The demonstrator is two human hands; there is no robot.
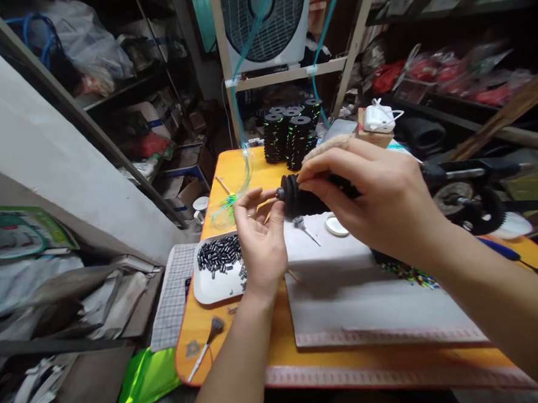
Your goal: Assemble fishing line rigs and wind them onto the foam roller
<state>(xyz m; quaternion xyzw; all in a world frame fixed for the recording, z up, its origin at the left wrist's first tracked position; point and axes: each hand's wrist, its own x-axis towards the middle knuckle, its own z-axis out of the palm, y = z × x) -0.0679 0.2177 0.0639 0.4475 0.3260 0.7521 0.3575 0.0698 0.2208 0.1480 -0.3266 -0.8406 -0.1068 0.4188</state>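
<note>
A black ridged spool (289,195) with a small ribbed knob (280,193) at its left end sits between my two hands. My left hand (263,241) is palm up, its thumb and forefinger closed around the knob. From the right, my right hand (375,186) comes over the spool and hides much of it. Its thumb and forefinger are pinched at the spool's edge; what lies between them is too small to make out. Below the spool, a small grey brush-like piece (299,223) and a round white lid (336,225) lie on a pale board (335,319).
A white tray (211,293) of short black tubes stands left on the yellow table (279,371). Stacked black spools (287,130) with green bits stand behind. At right is a machine with a black gear (488,209). A brush (213,332) lies front left; a fan (264,19) stands behind.
</note>
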